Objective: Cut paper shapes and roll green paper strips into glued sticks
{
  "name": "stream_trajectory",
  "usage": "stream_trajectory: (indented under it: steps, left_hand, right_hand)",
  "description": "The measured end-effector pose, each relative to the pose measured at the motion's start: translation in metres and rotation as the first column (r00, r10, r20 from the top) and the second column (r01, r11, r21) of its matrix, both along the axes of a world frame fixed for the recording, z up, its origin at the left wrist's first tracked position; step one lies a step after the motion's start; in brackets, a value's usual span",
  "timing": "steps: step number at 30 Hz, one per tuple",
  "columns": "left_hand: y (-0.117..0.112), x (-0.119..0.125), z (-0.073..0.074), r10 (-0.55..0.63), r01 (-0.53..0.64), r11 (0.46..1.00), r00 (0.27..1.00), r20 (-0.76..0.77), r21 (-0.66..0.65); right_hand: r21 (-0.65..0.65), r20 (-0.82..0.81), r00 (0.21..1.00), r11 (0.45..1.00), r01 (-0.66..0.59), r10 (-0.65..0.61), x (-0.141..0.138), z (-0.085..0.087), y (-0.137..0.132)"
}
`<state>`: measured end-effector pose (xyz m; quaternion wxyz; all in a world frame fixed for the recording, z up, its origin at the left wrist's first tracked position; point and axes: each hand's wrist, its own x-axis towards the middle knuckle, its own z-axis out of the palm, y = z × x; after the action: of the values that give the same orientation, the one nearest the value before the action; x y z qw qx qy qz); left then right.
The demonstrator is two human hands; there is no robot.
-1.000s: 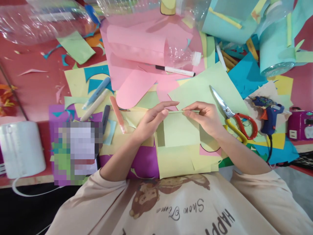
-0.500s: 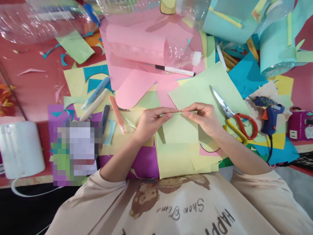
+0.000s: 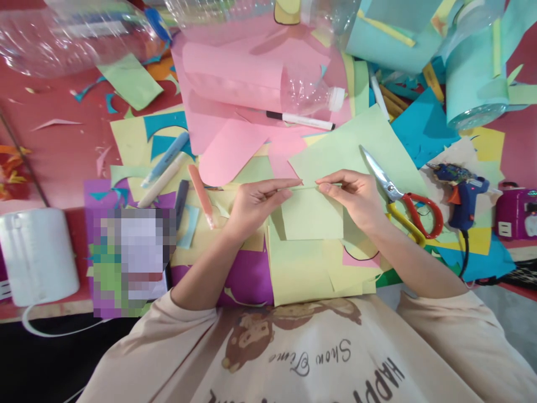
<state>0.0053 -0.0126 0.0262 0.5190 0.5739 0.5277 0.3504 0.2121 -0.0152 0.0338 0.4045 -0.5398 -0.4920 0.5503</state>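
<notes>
A pale green piece of paper (image 3: 312,215) hangs between my two hands, its top edge pinched by both. My left hand (image 3: 260,202) grips the upper left corner between thumb and fingers. At the upper right corner, my right hand (image 3: 351,195) pinches it the same way. Beneath lie a yellow sheet (image 3: 310,274) and a larger light green sheet (image 3: 356,140). Scissors (image 3: 396,196) with red and yellow handles rest just right of my right hand. Left of my left hand lies an orange marker (image 3: 201,196).
A plastic bottle wrapped in pink paper (image 3: 235,75) lies at the back, a black-and-white pen (image 3: 300,120) before it. To the right are a blue glue gun (image 3: 464,196) and a teal-wrapped bottle (image 3: 476,84). A white case (image 3: 37,257) stands far left. Paper scraps cover the table.
My hands have moved slightly apart along the top edge of the green paper. The paper has tilted, so more of its face shows.
</notes>
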Motion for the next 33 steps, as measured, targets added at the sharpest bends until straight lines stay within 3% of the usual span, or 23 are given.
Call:
stream_trajectory:
  steps: [11, 20, 25, 30, 33]
  left_hand:
    - [-0.0001, 0.0011, 0.0028, 0.012, -0.008, 0.998, 0.999, -0.051, 0.067]
    - [0.0000, 0.0004, -0.0004, -0.002, 0.002, 1.000, 1.000, 0.020, 0.021]
    - [-0.0006, 0.0036, 0.0003, -0.007, 0.008, 1.000, 0.998, 0.065, -0.017]
    - [-0.0025, 0.0069, 0.0001, -0.087, 0.088, 0.996, 0.996, 0.026, -0.033]
    - [-0.0035, 0.0072, -0.0014, -0.054, 0.055, 0.998, 0.998, 0.030, -0.021]
  right_hand:
    - [0.009, -0.020, 1.000, 1.000, 0.005, -0.005, -0.0021, -0.0006, -0.0017]
    - [-0.007, -0.016, 1.000, 1.000, 0.002, -0.003, -0.0015, -0.0010, -0.0021]
    - [-0.043, -0.053, 0.998, 0.998, -0.045, 0.042, -0.0036, -0.0009, -0.0037]
    - [-0.062, -0.079, 0.992, 0.993, -0.099, 0.094, -0.0067, -0.0030, -0.0051]
    - [-0.045, -0.115, 0.987, 0.992, -0.117, 0.111, -0.0068, -0.0042, -0.0048]
